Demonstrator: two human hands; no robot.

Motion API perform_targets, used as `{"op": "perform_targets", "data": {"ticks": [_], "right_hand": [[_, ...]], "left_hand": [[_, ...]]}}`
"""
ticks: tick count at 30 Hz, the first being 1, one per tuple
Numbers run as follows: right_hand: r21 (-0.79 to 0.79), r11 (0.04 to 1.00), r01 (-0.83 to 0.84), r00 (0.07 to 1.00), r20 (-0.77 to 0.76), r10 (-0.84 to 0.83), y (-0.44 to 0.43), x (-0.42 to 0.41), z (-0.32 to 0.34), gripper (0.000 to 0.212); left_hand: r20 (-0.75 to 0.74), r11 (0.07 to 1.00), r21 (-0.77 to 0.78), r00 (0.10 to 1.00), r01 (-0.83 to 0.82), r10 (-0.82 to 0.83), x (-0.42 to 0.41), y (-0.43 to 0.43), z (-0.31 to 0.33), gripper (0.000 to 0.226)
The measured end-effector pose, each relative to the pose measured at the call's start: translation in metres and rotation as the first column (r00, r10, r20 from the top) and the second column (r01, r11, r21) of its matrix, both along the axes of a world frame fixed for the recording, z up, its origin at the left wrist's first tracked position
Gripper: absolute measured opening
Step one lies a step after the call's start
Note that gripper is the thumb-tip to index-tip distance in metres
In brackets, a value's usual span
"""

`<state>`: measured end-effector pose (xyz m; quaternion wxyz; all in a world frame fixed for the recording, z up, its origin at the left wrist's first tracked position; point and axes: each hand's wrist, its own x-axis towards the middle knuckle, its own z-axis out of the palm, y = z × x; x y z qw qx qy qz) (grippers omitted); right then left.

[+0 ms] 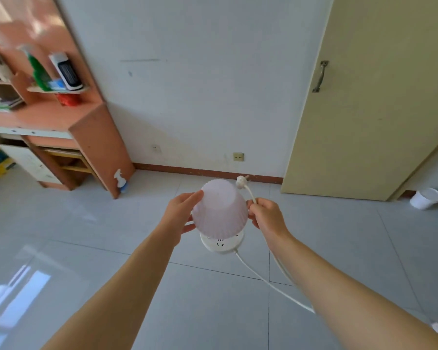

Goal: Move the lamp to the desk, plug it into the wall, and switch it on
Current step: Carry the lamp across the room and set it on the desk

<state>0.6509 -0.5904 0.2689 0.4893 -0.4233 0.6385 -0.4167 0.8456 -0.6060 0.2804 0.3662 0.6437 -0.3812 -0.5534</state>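
A small lamp [219, 210] with a ribbed white shade and a round white base that carries sockets is held in the air over the floor. My left hand [181, 214] grips the shade's left side. My right hand [267, 215] touches the shade's right side and pinches the white cord, whose plug [241, 181] sticks up above the fingers. The rest of the cord [271, 284] loops down under my right forearm. The orange desk [43, 117] stands at the left against the wall. Two wall outlets sit low on the wall, one white [156, 148] and one yellowish [238, 156].
Shelves above the desk hold a green spray bottle [37, 69] and a white heater [66, 72]. A spray bottle [120, 180] stands on the floor by the desk's side panel. A yellow door [364, 109] is at the right, with a white bin [425, 198] beyond it.
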Motion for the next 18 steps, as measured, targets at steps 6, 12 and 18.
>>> {"op": "perform_targets", "data": {"ticks": [6, 12, 18], "right_hand": [[-0.002, 0.99, -0.141, 0.99, -0.033, 0.14, -0.051, 0.064, 0.002, 0.027], [-0.004, 0.974, -0.226, 0.974, -0.03, 0.225, -0.108, 0.104, 0.0, 0.022], [-0.018, 0.959, -0.281, 0.959, 0.041, 0.282, -0.19, 0.139, 0.007, 0.02]], "left_hand": [[-0.001, 0.991, 0.011, 0.991, -0.135, 0.135, 0.063, -0.029, 0.003, 0.025], [-0.012, 0.973, 0.024, 0.973, -0.229, 0.229, 0.103, -0.065, 0.004, 0.013], [-0.007, 0.941, 0.052, 0.942, -0.335, 0.336, 0.135, -0.123, 0.015, 0.015]]}}
